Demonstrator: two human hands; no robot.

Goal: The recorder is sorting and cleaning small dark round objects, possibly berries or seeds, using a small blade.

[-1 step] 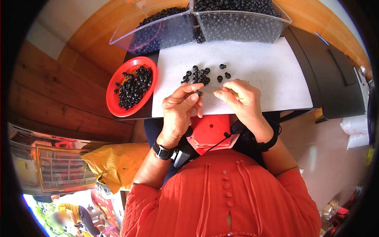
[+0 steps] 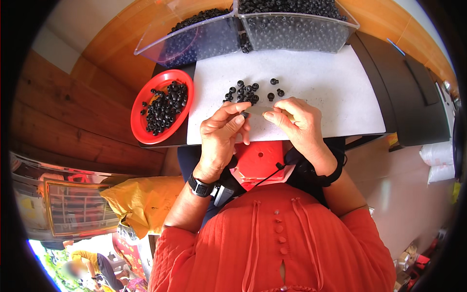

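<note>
Over the near edge of a white sheet (image 2: 335,97), my left hand (image 2: 219,131) is closed, pinching a small black rubber-like part (image 2: 244,115) between thumb and fingers. My right hand (image 2: 304,121) is closed on a thin greyish strip (image 2: 256,111) that looks like a blade. The strip's tip reaches toward the black part; whether they touch is hard to tell. Just beyond my fingers lies a loose heap of small black knobbed parts (image 2: 249,92), with several single ones to its right. A red plate (image 2: 136,114) holding many similar black pieces stands left of the sheet.
Two clear plastic bins (image 2: 206,41) (image 2: 296,33) full of black parts stand along the far edge. A red stool-like object (image 2: 261,163) is below the table edge, between my knees. A yellow bag (image 2: 141,199) lies at left. Another person (image 2: 90,263) is far off, lower left.
</note>
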